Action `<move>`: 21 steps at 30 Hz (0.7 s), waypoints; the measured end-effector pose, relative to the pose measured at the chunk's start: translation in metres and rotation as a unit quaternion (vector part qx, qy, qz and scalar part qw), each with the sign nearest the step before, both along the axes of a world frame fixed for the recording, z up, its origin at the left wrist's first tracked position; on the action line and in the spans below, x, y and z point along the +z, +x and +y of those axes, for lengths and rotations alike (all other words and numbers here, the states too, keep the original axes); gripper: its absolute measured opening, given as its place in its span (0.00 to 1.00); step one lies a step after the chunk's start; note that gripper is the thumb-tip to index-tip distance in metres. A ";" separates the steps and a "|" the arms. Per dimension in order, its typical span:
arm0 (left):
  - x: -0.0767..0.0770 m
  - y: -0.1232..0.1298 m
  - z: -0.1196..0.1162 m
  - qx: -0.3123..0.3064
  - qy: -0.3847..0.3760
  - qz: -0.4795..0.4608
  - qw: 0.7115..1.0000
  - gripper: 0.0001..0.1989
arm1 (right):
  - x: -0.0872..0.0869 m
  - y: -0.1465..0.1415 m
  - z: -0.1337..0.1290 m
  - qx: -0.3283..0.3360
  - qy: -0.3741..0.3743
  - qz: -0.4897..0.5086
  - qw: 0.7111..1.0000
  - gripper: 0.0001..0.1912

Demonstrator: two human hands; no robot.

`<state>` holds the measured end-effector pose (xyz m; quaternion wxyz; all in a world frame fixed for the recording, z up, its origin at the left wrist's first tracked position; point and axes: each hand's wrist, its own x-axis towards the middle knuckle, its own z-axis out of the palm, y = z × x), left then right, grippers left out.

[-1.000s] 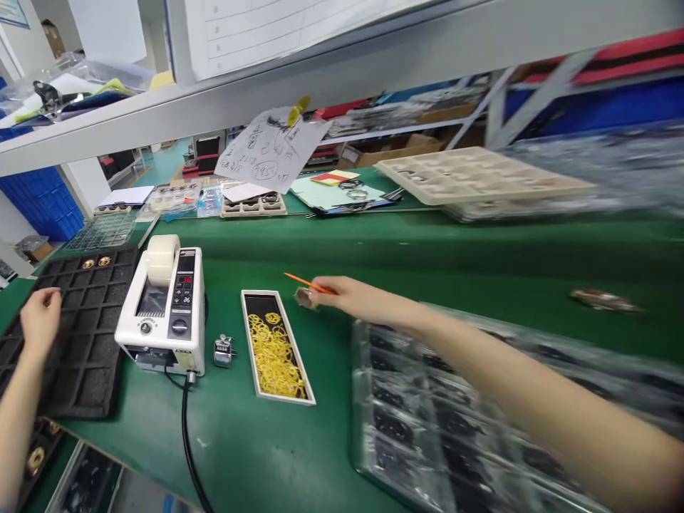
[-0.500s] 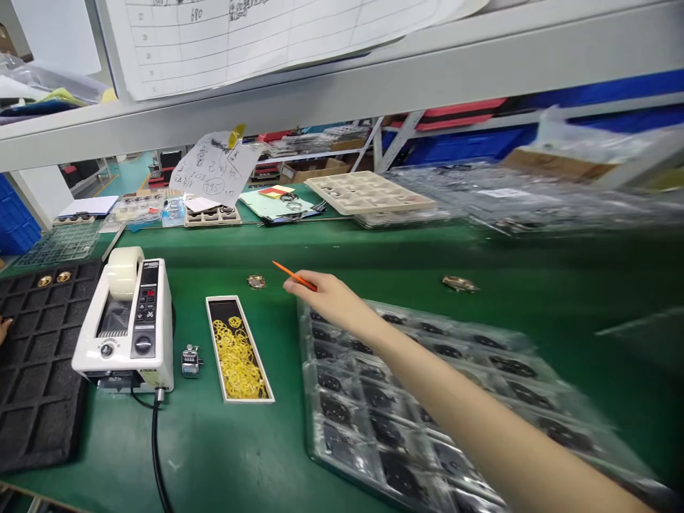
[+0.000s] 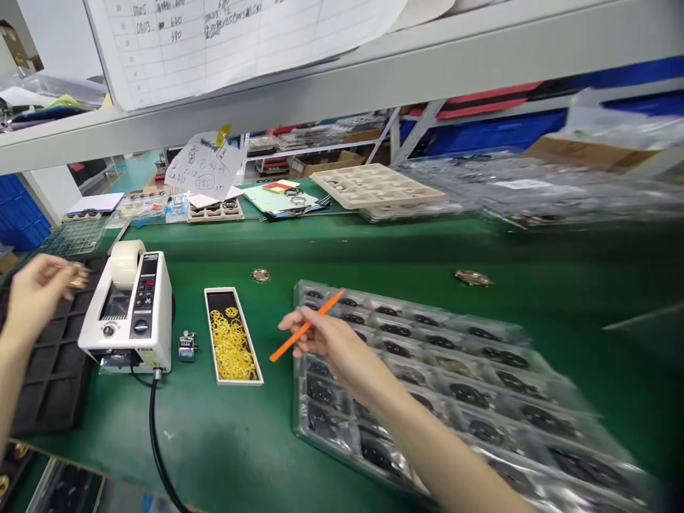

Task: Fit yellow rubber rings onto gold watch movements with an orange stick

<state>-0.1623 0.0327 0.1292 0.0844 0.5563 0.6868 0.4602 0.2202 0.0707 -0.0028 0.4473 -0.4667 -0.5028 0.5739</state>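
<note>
Right hand (image 3: pixel 320 340): fingers closed on an orange stick (image 3: pixel 306 326), over the clear tray (image 3: pixel 481 385).
Left hand (image 3: pixel 33 296): pinching a small brass part (image 3: pixel 78 279) above the black foam tray (image 3: pixel 48 363).

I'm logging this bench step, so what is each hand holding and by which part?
The right hand pinches an orange stick near its middle. The left hand holds a small gold-coloured part at its fingertips; exact grip unclear.

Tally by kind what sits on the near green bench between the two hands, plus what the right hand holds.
Tape dispenser: 1
Hand counter: 1
Tray of yellow rings: 1
Orange stick, in the right hand: 1
Total: 4
</note>
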 end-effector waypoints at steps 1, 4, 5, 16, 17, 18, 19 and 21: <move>-0.009 0.032 -0.010 -0.084 -0.010 -0.042 0.996 0.07 | 0.001 -0.004 -0.005 0.014 0.009 0.006 1.000 0.30; -0.048 0.112 -0.036 -0.298 -0.156 -0.166 0.927 0.07 | 0.005 -0.010 -0.021 0.039 0.085 -0.005 0.996 0.29; -0.062 0.131 -0.040 -0.334 -0.202 -0.219 0.894 0.08 | 0.007 -0.010 -0.026 0.034 0.123 -0.014 0.992 0.27; -0.136 0.167 -0.004 -0.226 -0.186 -0.538 0.791 0.15 | -0.014 -0.036 -0.055 0.003 0.233 -0.053 0.971 0.14; -0.136 0.168 -0.005 -0.223 -0.174 -0.548 0.787 0.13 | -0.018 -0.040 -0.055 0.001 0.228 -0.048 0.972 0.13; -0.137 0.169 -0.007 -0.221 -0.163 -0.557 0.784 0.12 | -0.022 -0.044 -0.055 -0.002 0.223 -0.039 0.974 0.12; -0.137 0.170 -0.009 -0.221 -0.155 -0.565 0.780 0.11 | -0.026 -0.046 -0.055 -0.005 0.219 -0.028 0.975 0.11; -0.139 0.171 -0.011 -0.228 -0.144 -0.577 0.771 0.09 | -0.030 -0.050 -0.056 -0.009 0.225 -0.013 0.974 0.09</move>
